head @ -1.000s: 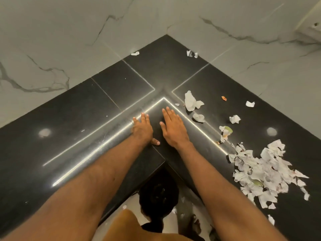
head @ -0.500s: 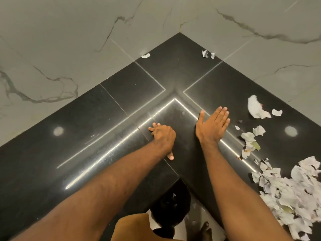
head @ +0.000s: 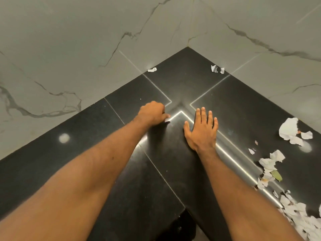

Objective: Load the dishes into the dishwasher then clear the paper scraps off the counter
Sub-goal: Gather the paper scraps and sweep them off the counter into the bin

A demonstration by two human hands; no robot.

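On the right of the surface (head: 97, 122): paper scraps (head: 295, 216) are heaped near; strays (head: 215, 68) are seen at the far corner.
Handling: judged light, limp, easily scattered; best swept together, not pinched singly.
Right hand (head: 202, 131): laid flat, fingers (head: 203, 116) spread, nothing held; heap well apart to its right.
Left hand (head: 152, 112): fingers curled; hold cannot be told.

Scrap pile (head: 299, 216) partly beyond the right edge; fingertips of left hand (head: 152, 112) out of sight, hold uncertain.
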